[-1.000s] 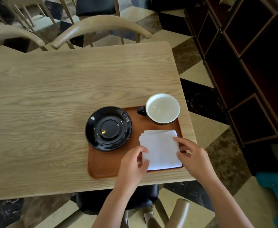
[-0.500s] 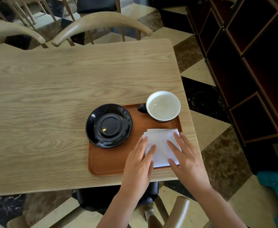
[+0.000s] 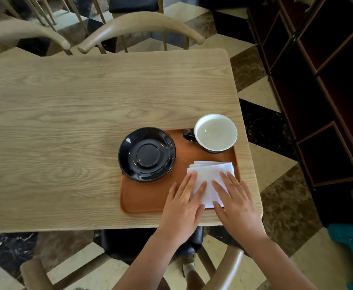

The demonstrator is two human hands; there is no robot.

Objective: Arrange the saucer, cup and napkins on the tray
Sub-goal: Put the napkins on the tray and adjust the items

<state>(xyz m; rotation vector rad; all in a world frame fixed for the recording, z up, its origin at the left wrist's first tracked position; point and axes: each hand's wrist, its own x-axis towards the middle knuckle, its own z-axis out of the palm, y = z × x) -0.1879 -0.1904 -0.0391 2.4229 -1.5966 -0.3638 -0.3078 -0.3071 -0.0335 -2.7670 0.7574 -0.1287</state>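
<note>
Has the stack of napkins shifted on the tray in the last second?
Cannot tell any real shift. The napkins lie in the tray's near right corner, just below the cup, as before. Only the hands changed: left hand and right hand now press flat on them.

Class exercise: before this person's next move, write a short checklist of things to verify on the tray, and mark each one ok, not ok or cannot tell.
1. Napkins lie on the tray: ok.
2. Napkin stack squared: not ok, far edges fan out.
3. Left hand and right hand flat on napkins: ok.
4. Cup upright on tray: ok.
5. Cup on saucer: not ok, they stand apart.
6. Saucer fully inside tray: not ok, it overhangs the left edge.
</note>
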